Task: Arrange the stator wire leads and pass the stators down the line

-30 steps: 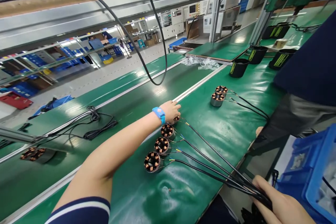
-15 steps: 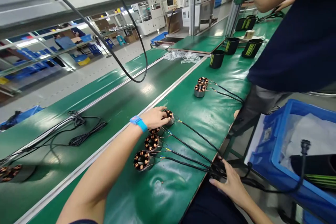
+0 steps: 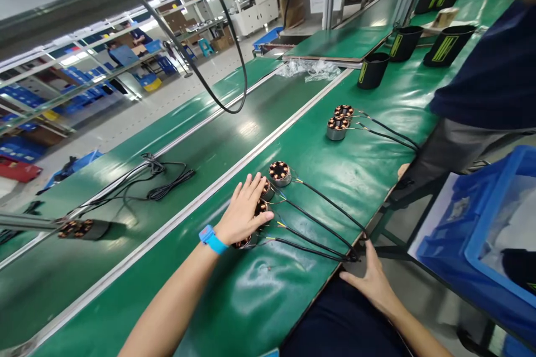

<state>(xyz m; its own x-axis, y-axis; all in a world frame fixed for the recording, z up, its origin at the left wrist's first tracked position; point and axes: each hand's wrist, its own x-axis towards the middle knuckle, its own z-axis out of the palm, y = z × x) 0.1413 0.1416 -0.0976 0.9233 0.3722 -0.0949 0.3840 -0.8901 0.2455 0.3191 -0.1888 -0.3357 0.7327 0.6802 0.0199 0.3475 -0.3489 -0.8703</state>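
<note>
My left hand (image 3: pixel 245 212), with a blue wristband (image 3: pixel 213 240), lies flat with fingers spread over a row of copper-wound motor stators on the green table (image 3: pixel 293 295). It covers most of them; one stator (image 3: pixel 280 172) at the far end shows fully. Black cables (image 3: pixel 322 228) run from the stators to the table's front edge. There my right hand (image 3: pixel 371 281) rests on the bunched cable ends, fingers apart.
Two more stators (image 3: pixel 340 122) with cables lie farther along. Black sleeves (image 3: pixel 372 70) stand at the back. A person in a dark top (image 3: pixel 494 72) stands at the right. A blue bin (image 3: pixel 486 234) sits beside the table. A conveyor belt (image 3: pixel 167 178) runs at left, with cables (image 3: pixel 167 178).
My left hand has drawn back from the far stator and flattened over the nearer ones. My right hand let the cable bundle down at the table edge and opened over it.
</note>
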